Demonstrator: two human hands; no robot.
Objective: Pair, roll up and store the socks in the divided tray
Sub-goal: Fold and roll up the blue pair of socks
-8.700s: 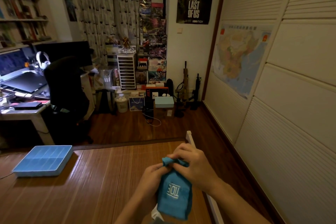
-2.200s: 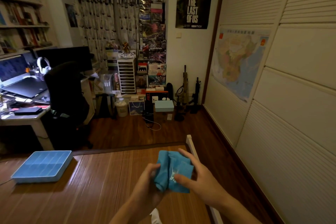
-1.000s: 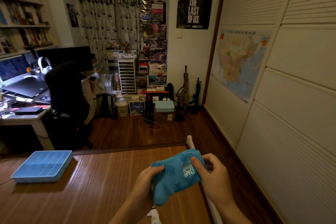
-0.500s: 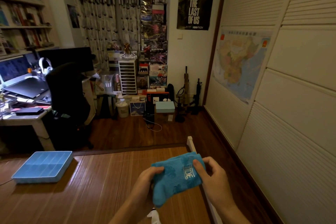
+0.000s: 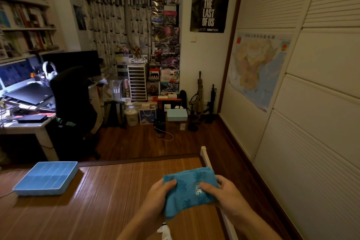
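The pair of blue socks [image 5: 190, 191] is in the lower middle of the head view, at about 5 o'clock from the centre. It is held in the air above the wooden slat mat [image 5: 116, 191], between both hands. The socks lie one on the other as a wide folded band, and white letters show on the side facing the camera.

The left hand [image 5: 159, 195] grips the left end of the socks. Its thumb lies on top of the fabric, and the other fingers are under the fabric, so I cannot tell how they lie. The right hand [image 5: 224, 194] grips the right end. Its thumb presses on the fabric just beside the white letters, and the other fingers curl around the far edge. Both hands pinch the socks between the thumb and the fingers.

The light blue divided tray [image 5: 39, 192] rests on the mat at 9 o'clock from the socks, well apart from them, near the left corner of the mat. A small piece of white cloth [image 5: 164, 231] shows at 6 o'clock, under the socks, at the lower edge of the view.

Behind the mat, at 10 o'clock, a black desk chair [image 5: 72, 99] stands at a desk. A map [image 5: 257, 68] hangs on the wall at 2 o'clock.
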